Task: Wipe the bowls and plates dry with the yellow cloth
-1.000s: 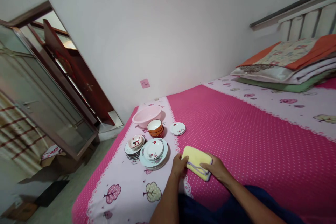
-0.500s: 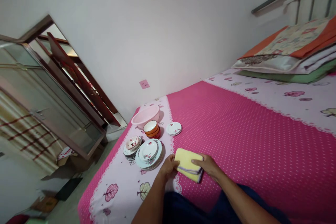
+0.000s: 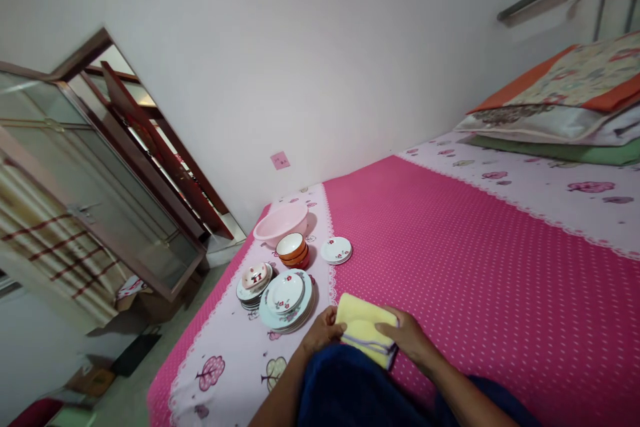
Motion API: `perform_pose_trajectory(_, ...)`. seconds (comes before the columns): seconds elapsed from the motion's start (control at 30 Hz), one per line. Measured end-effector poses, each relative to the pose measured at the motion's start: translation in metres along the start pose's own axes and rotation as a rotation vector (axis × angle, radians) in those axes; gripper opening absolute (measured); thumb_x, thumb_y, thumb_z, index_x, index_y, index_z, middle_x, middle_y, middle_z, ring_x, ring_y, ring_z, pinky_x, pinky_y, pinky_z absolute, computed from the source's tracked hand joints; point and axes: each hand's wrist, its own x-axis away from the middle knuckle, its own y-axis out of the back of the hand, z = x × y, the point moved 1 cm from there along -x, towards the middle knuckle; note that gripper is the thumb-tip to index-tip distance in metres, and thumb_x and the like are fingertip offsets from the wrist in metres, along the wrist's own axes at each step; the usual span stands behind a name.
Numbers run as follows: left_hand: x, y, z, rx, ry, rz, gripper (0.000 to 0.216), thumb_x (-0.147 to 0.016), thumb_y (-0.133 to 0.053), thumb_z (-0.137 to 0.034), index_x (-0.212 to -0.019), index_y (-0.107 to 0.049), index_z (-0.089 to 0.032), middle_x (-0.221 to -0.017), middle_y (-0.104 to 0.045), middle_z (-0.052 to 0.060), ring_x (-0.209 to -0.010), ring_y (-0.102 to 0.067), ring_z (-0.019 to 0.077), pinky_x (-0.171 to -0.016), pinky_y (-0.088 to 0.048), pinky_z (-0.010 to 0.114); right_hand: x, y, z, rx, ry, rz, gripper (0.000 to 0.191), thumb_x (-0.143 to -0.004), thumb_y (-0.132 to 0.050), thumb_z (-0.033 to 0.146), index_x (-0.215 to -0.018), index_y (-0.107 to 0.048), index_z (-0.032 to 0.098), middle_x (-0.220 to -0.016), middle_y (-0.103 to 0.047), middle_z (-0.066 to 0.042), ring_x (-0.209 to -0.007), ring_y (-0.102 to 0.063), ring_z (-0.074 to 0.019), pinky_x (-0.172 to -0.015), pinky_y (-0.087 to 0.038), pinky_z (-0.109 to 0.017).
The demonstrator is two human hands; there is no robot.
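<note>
A folded yellow cloth point(image 3: 363, 321) with a purple-grey edge is held between my two hands, low over the pink bed. My left hand point(image 3: 324, 332) pinches its left side, thumb on top. On the right side, my right hand point(image 3: 406, 337) grips it with the thumb pressed on the upper face. The fingers under the cloth are hidden. Left of my left hand stands a stack of plates point(image 3: 286, 300), white with red flowers on top of pale blue ones. Beyond the cloth lies a small stack of white saucers point(image 3: 337, 249).
Orange bowls point(image 3: 291, 250) are stacked before a pink basin point(image 3: 281, 223). A patterned dish point(image 3: 255, 276) tops another plate stack. My knee in dark blue cloth point(image 3: 350, 380) rises just below the yellow cloth. Pillows point(image 3: 555, 113) lie at the far right; a glass door point(image 3: 115, 187) stands left.
The view has shifted slightly. My knee has come up in front of the cloth's lower edge. Both hands keep their hold on the cloth, which stays folded.
</note>
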Motion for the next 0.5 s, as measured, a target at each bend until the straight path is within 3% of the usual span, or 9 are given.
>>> perform_pose_trajectory(0.2,0.003,-0.004,0.02,-0.021,-0.125,-0.077,0.054,-0.077,-0.083,-0.047,-0.118,-0.064,-0.017,-0.109,-0.074,0.007,-0.096,-0.071,0.0245,-0.095,-0.053,0.048,0.0,-0.005,0.003,0.013,0.047,-0.106,0.037,-0.065,-0.068,0.043,-0.092,-0.073,0.018,-0.082,-0.081,-0.005,-0.072,-0.073,-0.0263,-0.063,-0.057,-0.034)
perform_pose_trajectory(0.5,-0.004,-0.002,0.043,-0.041,-0.188,-0.188,0.032,-0.091,-0.072,-0.039,-0.113,-0.066,-0.017,-0.106,-0.072,0.005,-0.094,-0.069,0.0219,-0.091,-0.056,0.046,0.012,-0.015,0.018,0.179,0.042,-0.303,0.035,-0.065,-0.064,0.048,-0.087,-0.071,0.022,-0.076,-0.079,-0.005,-0.069,-0.072,-0.026,-0.063,-0.056,-0.034)
